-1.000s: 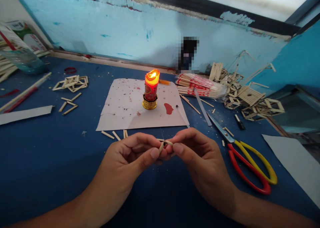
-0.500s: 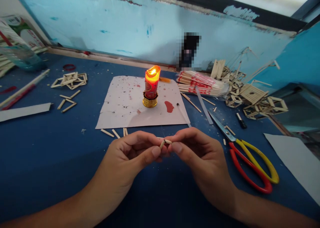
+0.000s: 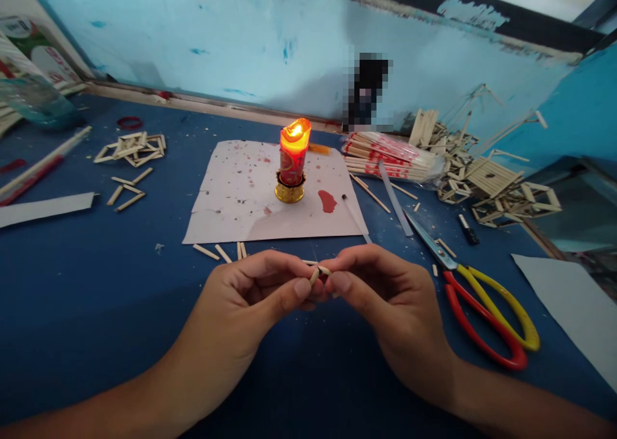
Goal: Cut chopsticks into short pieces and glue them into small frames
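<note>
My left hand (image 3: pixel 255 304) pinches a short wooden stick (image 3: pixel 314 276) between thumb and fingers. Against it, my right hand (image 3: pixel 380 297) grips another short wooden stick (image 3: pixel 324 270). The two sticks meet end to end at an angle, with a dark spot where they join. Most of each stick is hidden by my fingers. Just beyond the hands lie several loose cut sticks (image 3: pixel 206 252). Behind them a lit red candle (image 3: pixel 292 159) stands in a gold holder (image 3: pixel 289 193) on a stained white sheet (image 3: pixel 226 214).
Scissors (image 3: pixel 463 276) with red and yellow handles lie at right, near a clear glue stick (image 3: pixel 395 198). Behind are bagged chopsticks (image 3: pixel 385 156) and a stick-built model (image 3: pixel 491 182). Small stick frames (image 3: pixel 132 148) and joined sticks (image 3: pixel 128 188) sit at left on the blue table (image 3: pixel 120 285).
The view has shifted slightly, so the background sits a little higher. Both hands keep their pinch, and the two sticks stay pressed together almost unmoved.
</note>
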### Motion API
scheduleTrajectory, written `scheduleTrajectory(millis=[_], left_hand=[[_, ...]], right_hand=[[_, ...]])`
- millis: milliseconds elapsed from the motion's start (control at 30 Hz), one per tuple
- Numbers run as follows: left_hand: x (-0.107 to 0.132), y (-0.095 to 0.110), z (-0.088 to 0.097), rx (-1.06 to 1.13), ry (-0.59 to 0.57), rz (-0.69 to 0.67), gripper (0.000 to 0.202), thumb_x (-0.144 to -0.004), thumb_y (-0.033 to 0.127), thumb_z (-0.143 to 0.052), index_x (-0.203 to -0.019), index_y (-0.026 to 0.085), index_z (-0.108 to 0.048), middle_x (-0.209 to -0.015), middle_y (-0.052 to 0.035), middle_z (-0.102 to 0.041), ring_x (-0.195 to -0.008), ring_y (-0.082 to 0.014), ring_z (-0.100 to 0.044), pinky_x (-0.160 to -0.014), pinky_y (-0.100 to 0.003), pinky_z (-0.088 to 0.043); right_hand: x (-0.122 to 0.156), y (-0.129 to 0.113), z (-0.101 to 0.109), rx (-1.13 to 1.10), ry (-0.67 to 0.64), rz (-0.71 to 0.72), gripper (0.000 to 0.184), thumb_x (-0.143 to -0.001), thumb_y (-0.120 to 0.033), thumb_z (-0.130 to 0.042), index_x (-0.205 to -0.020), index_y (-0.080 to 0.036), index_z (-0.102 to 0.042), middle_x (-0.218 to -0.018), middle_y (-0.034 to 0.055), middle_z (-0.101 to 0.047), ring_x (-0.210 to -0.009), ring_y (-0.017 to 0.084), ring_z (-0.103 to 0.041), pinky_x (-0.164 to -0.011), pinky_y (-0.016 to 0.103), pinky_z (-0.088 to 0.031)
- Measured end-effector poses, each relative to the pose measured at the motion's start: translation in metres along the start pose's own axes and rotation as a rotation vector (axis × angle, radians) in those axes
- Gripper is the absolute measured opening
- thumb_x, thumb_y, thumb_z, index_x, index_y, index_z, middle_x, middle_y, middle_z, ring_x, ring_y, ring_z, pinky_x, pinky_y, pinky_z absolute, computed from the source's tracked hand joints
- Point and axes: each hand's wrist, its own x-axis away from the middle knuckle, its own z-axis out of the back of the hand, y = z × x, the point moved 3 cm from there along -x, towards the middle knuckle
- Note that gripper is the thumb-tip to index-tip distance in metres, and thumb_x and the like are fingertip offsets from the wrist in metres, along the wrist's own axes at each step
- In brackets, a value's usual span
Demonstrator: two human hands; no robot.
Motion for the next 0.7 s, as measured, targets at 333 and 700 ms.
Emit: scheduleTrajectory(millis=[333, 700], left_hand=[[-0.0004, 0.0001, -0.0001, 0.021, 0.005, -0.008, 0.009, -0.088, 0.017, -0.081, -0.087, 0.026, -0.082, -0.084, 0.0036, -0.083, -0.082, -0.0095, -0.078, -0.078, -0.01, -0.06], [-0.0009, -0.0006, 0.0001, 0.03, 0.051, 0.018, 0.009, -0.087, 0.017, -0.083, -0.084, 0.025, -0.082, -0.081, 0.0042, -0.083, -0.08, -0.0096, -0.079, -0.077, -0.009, -0.06]], right_hand=[[-0.0009, 0.0002, 0.0012, 0.042, 0.03, 0.036, 0.01, -0.094, -0.019, -0.076, -0.098, -0.028, -0.078, -0.095, -0.003, -0.081, -0.088, 0.01, -0.078, -0.082, 0.015, -0.063], [-0.0012, 0.0036, -0.0002, 0.048, 0.049, 0.051, 0.01, -0.093, -0.019, -0.077, -0.097, -0.028, -0.078, -0.095, -0.0023, -0.082, -0.089, 0.013, -0.078, -0.083, 0.019, -0.065]])
